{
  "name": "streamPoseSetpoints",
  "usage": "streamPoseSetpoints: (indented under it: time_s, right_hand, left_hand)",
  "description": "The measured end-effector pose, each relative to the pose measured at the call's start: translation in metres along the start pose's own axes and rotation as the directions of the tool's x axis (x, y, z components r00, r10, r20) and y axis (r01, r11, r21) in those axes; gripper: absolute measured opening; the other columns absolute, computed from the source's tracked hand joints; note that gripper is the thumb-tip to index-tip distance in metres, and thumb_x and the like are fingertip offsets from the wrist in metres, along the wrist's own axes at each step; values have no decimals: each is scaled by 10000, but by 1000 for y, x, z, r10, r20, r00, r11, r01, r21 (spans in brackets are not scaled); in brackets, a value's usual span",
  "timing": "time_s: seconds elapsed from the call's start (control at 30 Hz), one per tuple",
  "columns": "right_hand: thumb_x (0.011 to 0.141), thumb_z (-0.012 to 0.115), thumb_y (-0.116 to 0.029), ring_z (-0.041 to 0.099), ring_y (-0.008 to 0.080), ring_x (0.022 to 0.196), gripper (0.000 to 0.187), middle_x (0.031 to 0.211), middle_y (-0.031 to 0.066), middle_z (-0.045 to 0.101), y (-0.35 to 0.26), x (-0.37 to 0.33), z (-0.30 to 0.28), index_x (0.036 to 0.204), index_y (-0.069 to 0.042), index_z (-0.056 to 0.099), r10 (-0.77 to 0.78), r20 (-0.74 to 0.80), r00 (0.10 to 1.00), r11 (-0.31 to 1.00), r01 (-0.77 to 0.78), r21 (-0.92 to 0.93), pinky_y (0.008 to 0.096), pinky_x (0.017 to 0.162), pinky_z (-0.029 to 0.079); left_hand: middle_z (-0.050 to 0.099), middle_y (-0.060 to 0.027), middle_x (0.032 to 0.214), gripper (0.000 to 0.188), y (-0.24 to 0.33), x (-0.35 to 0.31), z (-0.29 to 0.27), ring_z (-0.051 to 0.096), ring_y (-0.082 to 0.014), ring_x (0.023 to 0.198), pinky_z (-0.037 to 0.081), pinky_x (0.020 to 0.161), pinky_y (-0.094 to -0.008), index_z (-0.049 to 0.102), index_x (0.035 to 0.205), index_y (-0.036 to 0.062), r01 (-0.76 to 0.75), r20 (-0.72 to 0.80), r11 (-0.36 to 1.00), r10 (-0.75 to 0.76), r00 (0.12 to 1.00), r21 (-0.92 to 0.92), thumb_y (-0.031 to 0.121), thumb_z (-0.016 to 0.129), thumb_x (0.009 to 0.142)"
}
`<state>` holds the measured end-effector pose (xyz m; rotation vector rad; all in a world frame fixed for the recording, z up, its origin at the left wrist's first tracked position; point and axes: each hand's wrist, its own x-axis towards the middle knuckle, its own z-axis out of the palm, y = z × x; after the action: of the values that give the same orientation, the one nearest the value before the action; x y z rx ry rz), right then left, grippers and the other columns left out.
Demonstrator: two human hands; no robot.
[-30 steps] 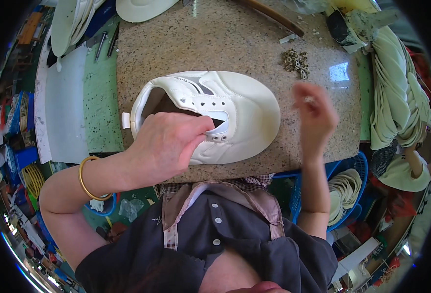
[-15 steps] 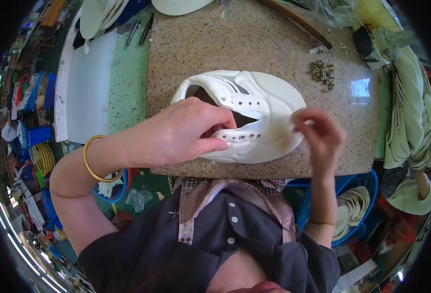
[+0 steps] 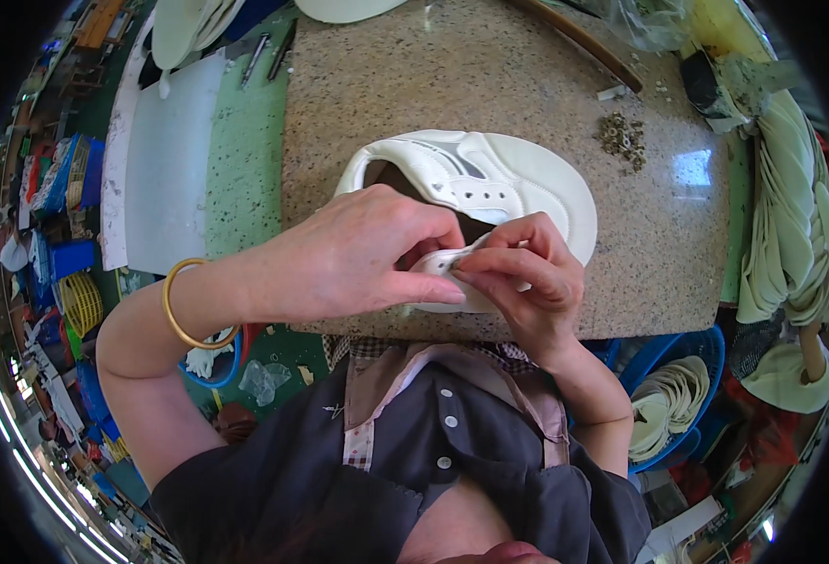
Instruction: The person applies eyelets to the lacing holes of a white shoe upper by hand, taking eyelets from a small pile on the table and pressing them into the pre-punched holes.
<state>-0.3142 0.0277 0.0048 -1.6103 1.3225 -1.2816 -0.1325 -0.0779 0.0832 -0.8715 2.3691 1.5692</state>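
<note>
A white shoe upper (image 3: 537,183) lies on the stone slab, its toe to the right and its opening facing up. My left hand (image 3: 367,249) is closed on the near lace flap (image 3: 441,263), fingers inside the opening and thumb outside. My right hand (image 3: 532,273) is closed in a pinch at a hole in that same flap. At its fingertips shows a tiny dark piece that looks like a metal eyelet, mostly hidden. Punched holes run along the far lace flap (image 3: 480,195). A small pile of brass-coloured eyelets (image 3: 621,139) sits to the right.
The speckled stone slab (image 3: 367,94) spans the work area. A wooden-handled tool (image 3: 584,42) lies at its far edge. Two pen-like tools (image 3: 269,56) rest on the green surface to the left. At lower right, a blue basket (image 3: 718,362) holds white pieces; white fabric (image 3: 786,216) hangs above.
My right hand has moved left from beside the toe to the near lace flap and now pinches there. My left hand keeps its hold; the flap is lifted a little and the upper has shifted slightly.
</note>
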Motion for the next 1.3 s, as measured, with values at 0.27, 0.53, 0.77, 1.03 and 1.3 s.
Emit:
streamPoseSetpoints:
  time_s: [0.27, 0.53, 0.77, 1.03, 1.3]
  right_hand:
    - [676, 749, 26, 590, 170, 737, 261, 848, 36, 641, 0, 1, -14, 907, -92, 719, -16, 63, 998, 1000, 17, -21, 276, 613, 473]
    - [804, 696, -83, 647, 151, 747, 106, 894, 68, 671, 57, 27, -114, 905, -49, 693, 35, -363, 931, 746, -266, -610, 281, 624, 504]
    - [817, 696, -148, 647, 221, 702, 92, 869, 50, 661, 63, 27, -114, 892, -95, 701, -11, -402, 916, 689, -284, -667, 314, 650, 501]
    - [827, 676, -71, 656, 158, 726, 92, 872, 80, 682, 63, 28, -117, 910, -35, 696, 63, -385, 921, 777, -287, -560, 277, 650, 516]
    - [731, 730, 44, 629, 138, 787, 199, 871, 72, 655, -8, 8, -20, 913, -34, 711, 3, 81, 997, 976, -21, 217, 241, 663, 517]
  left_hand:
    - [588, -108, 682, 166, -7, 0, 17, 576, -210, 583, 442, 534, -314, 617, 910, -7, -114, -237, 986, 140, 961, 121, 126, 667, 824]
    - [582, -136, 828, 106, -17, 2, 32, 574, -307, 774, 455, 672, -384, 570, 930, 12, -197, -311, 896, 333, 890, 398, 65, 594, 841]
    - [570, -128, 837, 119, -18, -3, 30, 559, -315, 794, 453, 694, -387, 567, 920, 16, -236, -240, 904, 333, 912, 356, 51, 599, 811]
    - [569, -112, 799, 188, -7, -17, 15, 573, -294, 791, 459, 655, -389, 571, 934, 13, -134, -223, 889, 252, 942, 438, 82, 656, 781]
    - [631, -117, 738, 248, -9, -16, 3, 632, -268, 684, 484, 635, -342, 554, 912, -3, -79, -108, 986, 96, 989, 149, 92, 723, 757]
